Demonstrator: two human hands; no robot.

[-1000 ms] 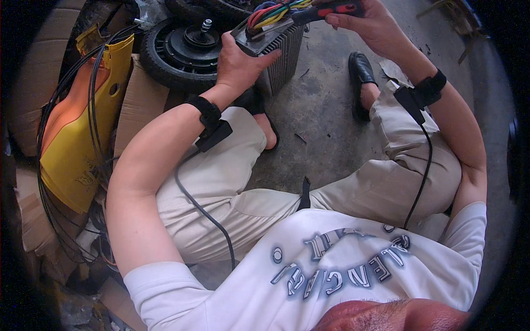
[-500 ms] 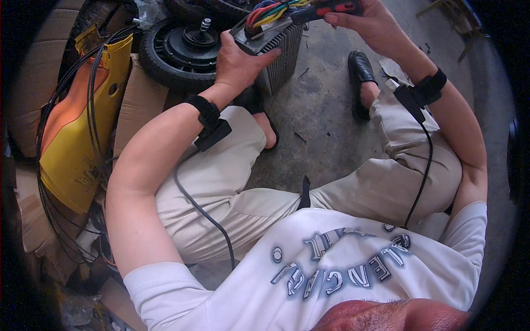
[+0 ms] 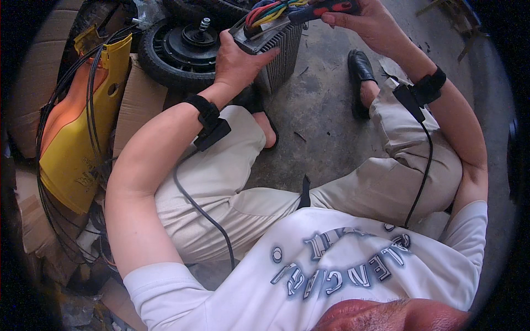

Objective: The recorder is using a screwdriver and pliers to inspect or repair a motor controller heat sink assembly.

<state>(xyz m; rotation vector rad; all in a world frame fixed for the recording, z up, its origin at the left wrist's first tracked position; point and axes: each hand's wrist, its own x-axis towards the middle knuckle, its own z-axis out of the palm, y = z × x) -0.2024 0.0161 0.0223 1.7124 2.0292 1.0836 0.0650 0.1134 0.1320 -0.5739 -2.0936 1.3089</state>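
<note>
At the top of the view, my left hand [image 3: 238, 63] grips a grey finned metal box [image 3: 282, 58], which looks like a motor controller. Its thumb and fingers are spread around the near end of the box. A bundle of red, yellow, green and blue wires [image 3: 269, 15] comes out of the top end. My right hand [image 3: 371, 26] is closed around the black and red handle of a screwdriver [image 3: 316, 12]. The shaft points left to the wired end of the box; the wires partly hide where its tip meets the box.
A black wheel with a hub motor [image 3: 182, 52] lies beyond my left hand, with more tyres behind it. Left of it are a yellow and orange panel [image 3: 83, 132], black cables and cardboard [image 3: 130, 105]. My legs are spread over the concrete floor [image 3: 320, 132].
My right hand and the screwdriver have shifted very slightly to the left. My left hand and the finned box have hardly moved.
</note>
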